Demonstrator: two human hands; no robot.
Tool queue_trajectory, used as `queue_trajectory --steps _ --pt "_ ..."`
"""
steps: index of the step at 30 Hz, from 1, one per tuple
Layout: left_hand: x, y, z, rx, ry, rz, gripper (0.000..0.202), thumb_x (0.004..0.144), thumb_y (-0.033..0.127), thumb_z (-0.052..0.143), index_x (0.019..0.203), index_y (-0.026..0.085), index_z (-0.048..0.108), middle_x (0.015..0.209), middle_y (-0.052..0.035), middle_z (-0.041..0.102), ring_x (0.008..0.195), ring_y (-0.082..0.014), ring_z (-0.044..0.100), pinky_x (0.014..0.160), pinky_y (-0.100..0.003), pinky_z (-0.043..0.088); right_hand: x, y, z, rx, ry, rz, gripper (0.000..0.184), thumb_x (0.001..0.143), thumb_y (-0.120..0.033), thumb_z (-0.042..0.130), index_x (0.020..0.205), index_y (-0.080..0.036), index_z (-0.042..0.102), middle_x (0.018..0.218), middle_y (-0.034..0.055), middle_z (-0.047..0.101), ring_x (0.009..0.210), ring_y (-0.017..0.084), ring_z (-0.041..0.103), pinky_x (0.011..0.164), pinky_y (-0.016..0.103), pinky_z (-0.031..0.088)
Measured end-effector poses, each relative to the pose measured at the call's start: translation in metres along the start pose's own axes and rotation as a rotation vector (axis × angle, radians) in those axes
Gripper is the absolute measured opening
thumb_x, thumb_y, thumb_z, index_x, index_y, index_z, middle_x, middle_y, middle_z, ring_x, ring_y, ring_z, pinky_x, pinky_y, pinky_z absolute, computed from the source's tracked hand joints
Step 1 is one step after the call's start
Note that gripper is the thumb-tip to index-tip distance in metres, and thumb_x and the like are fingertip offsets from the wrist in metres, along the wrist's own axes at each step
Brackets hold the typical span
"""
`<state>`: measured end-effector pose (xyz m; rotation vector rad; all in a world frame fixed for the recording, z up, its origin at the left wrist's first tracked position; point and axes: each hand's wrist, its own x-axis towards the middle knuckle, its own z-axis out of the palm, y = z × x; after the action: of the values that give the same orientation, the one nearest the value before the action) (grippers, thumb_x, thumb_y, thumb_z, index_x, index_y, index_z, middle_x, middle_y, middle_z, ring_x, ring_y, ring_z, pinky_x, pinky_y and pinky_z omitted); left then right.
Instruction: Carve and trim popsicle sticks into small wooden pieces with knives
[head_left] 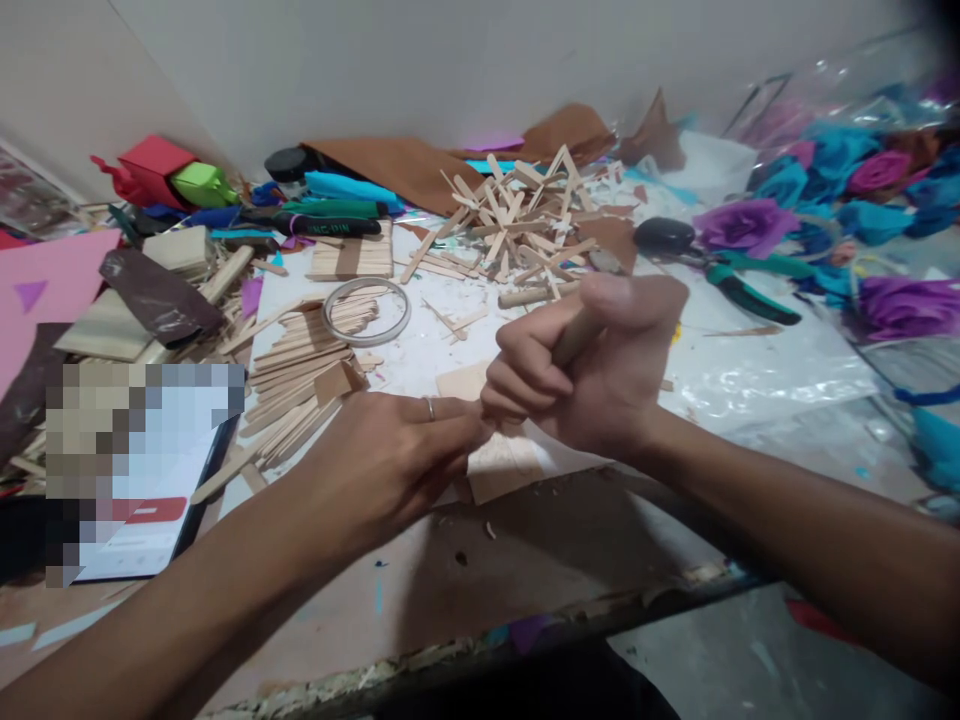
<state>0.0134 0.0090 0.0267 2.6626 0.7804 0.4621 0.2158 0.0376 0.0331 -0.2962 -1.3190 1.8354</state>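
stick [579, 332] is in the r hand [589, 365], mid-scene, above the panel [506, 472]. r fingers curl tight round it, thumb over the top, so only a short bit shows. l hand [420, 440] has its fingers bent together, tips up against the r fist; can't tell if it's pinching anything, tips hidden.

handling: looks like wood, so prob light, fairly stiff, dry, not slippery; thin, so might snap if bent hard. best hold is prob mid-length, but the ends are covered, so length is a guess. panel looks thin & flat, prob light, easy to nudge; edges are the place to take it.

around: fanned sticks [304, 375] & hoop [367, 341] to the left, messy pile [517, 215] on the far side, pliers [757, 290] & purple flower [750, 228] far right, phone [142, 540] near left. in the way: l forearm runs close by phone & fanned sticks; pile crowds the far side.
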Motion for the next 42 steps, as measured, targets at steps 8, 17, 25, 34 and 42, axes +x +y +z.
queue_trajectory --steps 8,17,25,34,42 --pt "-0.001 0.002 -0.001 0.014 -0.015 -0.023 0.028 0.098 0.014 0.054 0.119 0.020 0.072 0.079 -0.0008 0.072 0.061 -0.0123 0.062 0.056 -0.027 0.035 -0.005 0.009 0.020 -0.010 0.051 -0.155 0.062 0.101 -0.060 0.041 0.053 -0.023 0.030 0.046 -0.0070 0.021 0.041 0.008 0.017 0.042 0.028 0.020" --pt "-0.001 0.002 -0.003 0.036 -0.049 -0.045 0.019 0.101 0.019 0.054 0.103 0.017 0.073 0.084 -0.0021 0.073 0.066 -0.0145 0.065 0.059 -0.028 0.038 -0.005 0.014 0.014 -0.006 0.063 -0.146 0.060 0.097 -0.060 0.045 0.050 -0.025 0.030 0.043 -0.0080 0.020 0.039 0.009 0.015 0.041 0.028 0.017" --pt "-0.002 0.004 -0.002 0.073 -0.026 -0.016 0.021 0.100 0.018 0.053 0.108 0.019 0.073 0.084 -0.0019 0.073 0.066 -0.0151 0.065 0.058 -0.028 0.037 0.000 0.016 0.011 -0.008 0.043 -0.118 0.066 0.094 -0.070 0.043 0.048 -0.025 0.029 0.039 -0.0088 0.020 0.034 0.007 0.016 0.037 0.025 0.018" --pt "-0.003 0.001 -0.003 0.052 -0.054 -0.027 0.026 0.098 0.015 0.053 0.115 0.020 0.071 0.086 -0.0017 0.073 0.064 -0.0130 0.063 0.058 -0.026 0.038 0.002 0.012 0.014 -0.021 0.107 -0.125 0.071 0.089 -0.076 0.049 0.044 -0.025 0.029 0.036 -0.0085 0.021 0.032 0.007 0.018 0.037 0.025 0.021" --pt "-0.003 0.002 -0.003 0.047 -0.071 -0.017 0.020 0.101 0.017 0.050 0.103 0.019 0.070 0.083 -0.0013 0.071 0.068 -0.0124 0.064 0.059 -0.027 0.038 -0.004 0.001 0.017 -0.020 0.120 -0.075 0.070 0.086 -0.074 0.056 0.043 -0.024 0.032 0.036 -0.0075 0.023 0.035 0.008 0.021 0.040 0.027 0.024"
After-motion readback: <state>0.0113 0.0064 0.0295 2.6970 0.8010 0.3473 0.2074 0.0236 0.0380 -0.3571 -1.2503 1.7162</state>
